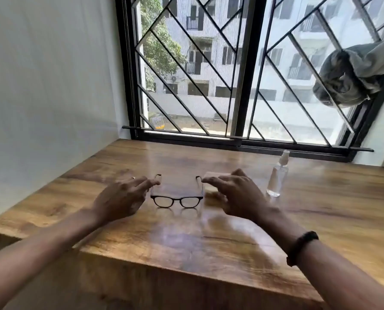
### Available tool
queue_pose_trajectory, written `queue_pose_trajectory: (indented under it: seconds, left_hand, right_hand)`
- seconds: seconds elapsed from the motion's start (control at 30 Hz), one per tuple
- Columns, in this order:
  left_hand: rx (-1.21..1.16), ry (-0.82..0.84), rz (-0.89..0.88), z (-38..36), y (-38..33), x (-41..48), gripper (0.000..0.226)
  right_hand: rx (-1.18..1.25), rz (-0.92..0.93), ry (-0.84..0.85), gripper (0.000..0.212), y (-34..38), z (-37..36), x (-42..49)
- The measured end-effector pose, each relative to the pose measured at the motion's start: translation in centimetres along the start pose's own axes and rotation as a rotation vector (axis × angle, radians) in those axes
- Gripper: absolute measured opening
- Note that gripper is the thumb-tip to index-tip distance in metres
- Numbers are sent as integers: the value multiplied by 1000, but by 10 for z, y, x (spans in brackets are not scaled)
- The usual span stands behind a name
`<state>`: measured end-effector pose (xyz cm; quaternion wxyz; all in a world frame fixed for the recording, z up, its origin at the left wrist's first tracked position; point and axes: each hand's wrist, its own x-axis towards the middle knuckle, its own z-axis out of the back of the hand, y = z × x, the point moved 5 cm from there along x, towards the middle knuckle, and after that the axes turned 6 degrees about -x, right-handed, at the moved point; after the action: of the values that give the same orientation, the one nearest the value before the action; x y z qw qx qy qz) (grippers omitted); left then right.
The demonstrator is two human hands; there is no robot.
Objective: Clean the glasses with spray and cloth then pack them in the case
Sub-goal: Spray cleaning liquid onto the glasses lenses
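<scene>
Black-framed glasses (pixel 176 198) stand on the wooden table (pixel 186 238), lenses toward me, both temple arms unfolded and pointing at the window. My left hand (pixel 121 198) hovers left of them, its extended fingertips at the left temple arm. My right hand (pixel 235 193) reaches in from the right, fingers spread, one fingertip by the tip of the right temple arm. Neither hand grips anything. A clear spray bottle (pixel 277 176) with a white nozzle stands upright just right of my right hand. A pale flat item (pixel 214 175) lies behind and under that hand, mostly hidden; whether it is cloth or case is unclear.
The table's far edge meets a black-framed window with a diagonal grille (pixel 208 74). A white wall (pixel 52 86) closes the left side. A grey bundled curtain (pixel 352 77) hangs at the upper right. The table's front edge drops off just below my forearms.
</scene>
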<state>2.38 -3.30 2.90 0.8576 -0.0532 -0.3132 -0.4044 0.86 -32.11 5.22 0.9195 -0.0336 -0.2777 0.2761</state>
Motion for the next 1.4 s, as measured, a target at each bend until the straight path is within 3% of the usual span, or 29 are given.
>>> queue_pose_trajectory:
  seconds: [0.17,0.3,0.43,0.6,0.73,1.03,1.4]
  left_hand:
    - [-143,42,73,-11,5,-13,44]
    - [-146,-8,75,-11,3,-5,35]
    - [-94,-131,39,-4,1,-4,34]
    - [-50,-303,87,17,9,8,25]
    - [-67,-435,141,38,8,33,26]
    - [-313,-718,255,71,-15,133,25]
    - [-627,-923,213,76,-67,222,12]
  right_hand:
    - [1,-3,45,51,26,-14,2]
    - [-42,14,0,35,32,-18,3]
    - [-72,-6,-51,27,33,-22,6]
    - [0,-13,-249,19,30,4,21]
    - [117,-97,-345,24,14,32,33]
    - [262,-322,-635,25,-54,117,41]
    - [388,-501,-769,28,-111,158,6]
